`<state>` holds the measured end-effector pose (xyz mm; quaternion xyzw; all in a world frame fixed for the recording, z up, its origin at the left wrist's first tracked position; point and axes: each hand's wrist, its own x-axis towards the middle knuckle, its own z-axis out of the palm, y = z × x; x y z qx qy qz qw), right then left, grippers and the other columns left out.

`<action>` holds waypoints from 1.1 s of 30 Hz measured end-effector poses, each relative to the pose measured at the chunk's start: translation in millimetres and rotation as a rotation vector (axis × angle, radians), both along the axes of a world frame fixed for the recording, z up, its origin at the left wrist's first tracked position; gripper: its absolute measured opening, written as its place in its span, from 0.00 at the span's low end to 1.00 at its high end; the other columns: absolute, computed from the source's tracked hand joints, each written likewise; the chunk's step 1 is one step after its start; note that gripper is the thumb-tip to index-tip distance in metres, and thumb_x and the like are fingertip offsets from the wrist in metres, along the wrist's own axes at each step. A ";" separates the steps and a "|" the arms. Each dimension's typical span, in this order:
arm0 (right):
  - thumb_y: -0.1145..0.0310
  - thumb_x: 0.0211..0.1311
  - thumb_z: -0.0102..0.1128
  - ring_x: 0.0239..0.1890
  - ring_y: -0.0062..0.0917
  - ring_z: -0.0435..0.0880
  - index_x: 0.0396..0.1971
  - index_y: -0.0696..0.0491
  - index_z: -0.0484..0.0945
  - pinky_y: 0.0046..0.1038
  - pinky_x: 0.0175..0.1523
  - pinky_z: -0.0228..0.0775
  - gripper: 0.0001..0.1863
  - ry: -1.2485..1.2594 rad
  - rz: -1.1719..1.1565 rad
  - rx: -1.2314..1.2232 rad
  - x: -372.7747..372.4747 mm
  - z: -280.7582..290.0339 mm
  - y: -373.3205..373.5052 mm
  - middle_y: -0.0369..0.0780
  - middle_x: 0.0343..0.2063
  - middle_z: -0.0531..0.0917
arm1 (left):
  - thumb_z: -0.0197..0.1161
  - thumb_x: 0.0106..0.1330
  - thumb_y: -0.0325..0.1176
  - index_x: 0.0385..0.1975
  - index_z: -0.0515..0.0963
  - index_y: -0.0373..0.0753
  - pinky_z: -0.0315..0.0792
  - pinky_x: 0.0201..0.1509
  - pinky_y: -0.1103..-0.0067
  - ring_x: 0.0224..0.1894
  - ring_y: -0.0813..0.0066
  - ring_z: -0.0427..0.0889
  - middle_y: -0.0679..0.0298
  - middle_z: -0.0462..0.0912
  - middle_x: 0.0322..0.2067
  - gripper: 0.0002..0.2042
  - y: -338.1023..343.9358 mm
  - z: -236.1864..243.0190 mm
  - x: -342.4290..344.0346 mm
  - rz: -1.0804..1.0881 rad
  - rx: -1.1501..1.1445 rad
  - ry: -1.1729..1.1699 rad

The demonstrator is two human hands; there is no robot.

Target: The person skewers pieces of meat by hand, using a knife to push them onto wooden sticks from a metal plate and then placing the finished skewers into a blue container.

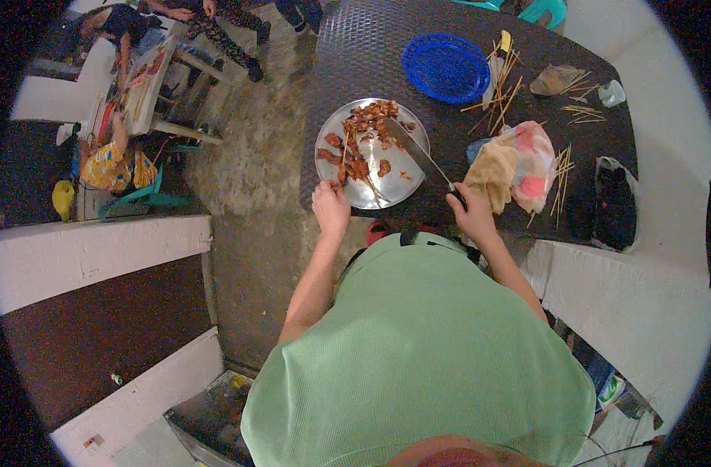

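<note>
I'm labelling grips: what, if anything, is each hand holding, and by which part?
The right hand holds the knife by its black handle. The left hand is at the tray's rim; whether gripping, I can't tell.

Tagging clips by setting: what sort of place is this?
Probably a home or small eatery; I cannot tell which. A tray of meat and loose sticks lie on a dark table, and the floor looks like bare concrete.

We find the knife handle (457,198) partly covered by the right hand (474,215) at centre. We record a teal chair (549,11) cut off by the upper edge. We cannot make out the contents of the dark plastic bag (614,206) at right.
</note>
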<state>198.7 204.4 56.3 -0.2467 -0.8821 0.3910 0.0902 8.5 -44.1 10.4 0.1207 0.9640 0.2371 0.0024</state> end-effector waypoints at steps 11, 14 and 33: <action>0.54 0.62 0.53 0.39 0.48 0.81 0.47 0.50 0.74 0.45 0.44 0.73 0.19 -0.360 0.068 0.018 41.8 49.7 11.4 0.51 0.35 0.82 | 0.62 0.52 0.23 0.47 0.75 0.38 0.67 0.58 0.66 0.53 0.53 0.71 0.54 0.74 0.45 0.19 65.1 9.2 -40.9 -0.871 0.031 -0.021; 0.55 0.61 0.53 0.37 0.47 0.81 0.45 0.49 0.75 0.46 0.42 0.73 0.17 -0.447 0.141 0.074 46.3 69.3 16.9 0.50 0.33 0.82 | 0.63 0.52 0.23 0.46 0.75 0.37 0.68 0.57 0.68 0.53 0.53 0.71 0.53 0.75 0.46 0.19 75.6 7.3 -48.5 -0.930 -0.035 -0.044; 0.61 0.66 0.49 0.35 0.48 0.80 0.45 0.54 0.67 0.47 0.38 0.72 0.14 -0.385 0.214 0.084 22.3 42.6 -8.4 0.51 0.32 0.80 | 0.69 0.48 0.28 0.46 0.73 0.30 0.70 0.52 0.64 0.47 0.47 0.75 0.46 0.75 0.44 0.23 81.5 -0.2 5.1 -0.288 0.196 -0.101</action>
